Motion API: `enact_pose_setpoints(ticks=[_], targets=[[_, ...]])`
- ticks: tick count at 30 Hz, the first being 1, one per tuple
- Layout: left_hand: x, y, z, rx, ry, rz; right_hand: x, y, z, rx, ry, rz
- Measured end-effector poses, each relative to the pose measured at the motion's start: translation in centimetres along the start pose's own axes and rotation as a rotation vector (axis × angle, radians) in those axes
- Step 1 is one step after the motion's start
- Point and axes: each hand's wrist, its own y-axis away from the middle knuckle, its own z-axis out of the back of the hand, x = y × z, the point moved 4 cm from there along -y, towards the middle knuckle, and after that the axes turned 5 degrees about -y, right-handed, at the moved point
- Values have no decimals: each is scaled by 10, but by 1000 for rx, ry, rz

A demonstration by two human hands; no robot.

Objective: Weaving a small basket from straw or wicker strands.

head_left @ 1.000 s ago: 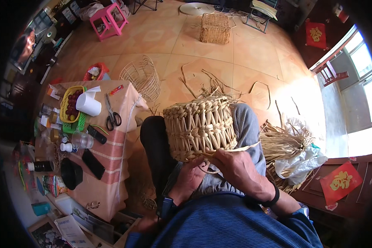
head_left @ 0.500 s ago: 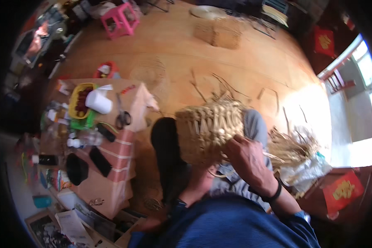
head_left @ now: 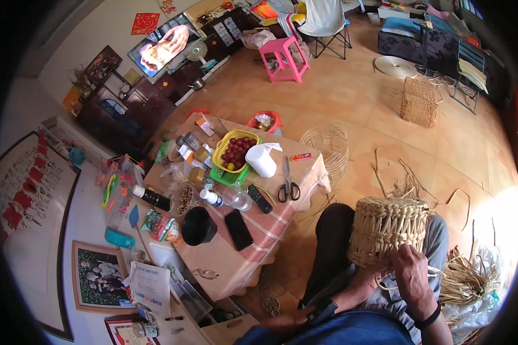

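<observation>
A round basket (head_left: pixel 385 227) of thick pale woven strands rests across my knees. My left hand (head_left: pixel 364 282) grips its near lower edge, with most of the fingers hidden by the basket. At the near right of that edge, my right hand (head_left: pixel 411 270) is closed in a pinch on a flat straw strand (head_left: pixel 435 271). The strand's end sticks out to the right of the hand, and a small loop shows between my two hands.
At my left stands a cloth-covered table (head_left: pixel 282 233) with scissors (head_left: pixel 289 184), a black bowl (head_left: pixel 199 226), a phone (head_left: pixel 238 229) and a yellow basket of fruit (head_left: pixel 235 150). Straw bundles (head_left: pixel 463 279) lie at my right. A pink stool (head_left: pixel 284 60) and a wicker box (head_left: pixel 419 102) stand farther off.
My view has swung left, so the basket and hands appear farther right and more of the table and room shows. Both hands stay at the basket's near edge.
</observation>
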Motion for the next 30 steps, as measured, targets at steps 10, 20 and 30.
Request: enact_pose_setpoints(ticks=[10, 20, 30], targets=[[-12, 2, 20, 258, 196, 178, 1, -2, 0, 91, -13, -103], [43, -56, 86, 338, 90, 290, 1, -8, 3, -18, 16, -171], [31, -51, 80, 264, -143, 204, -6, -8, 4, -109, -86, -252]])
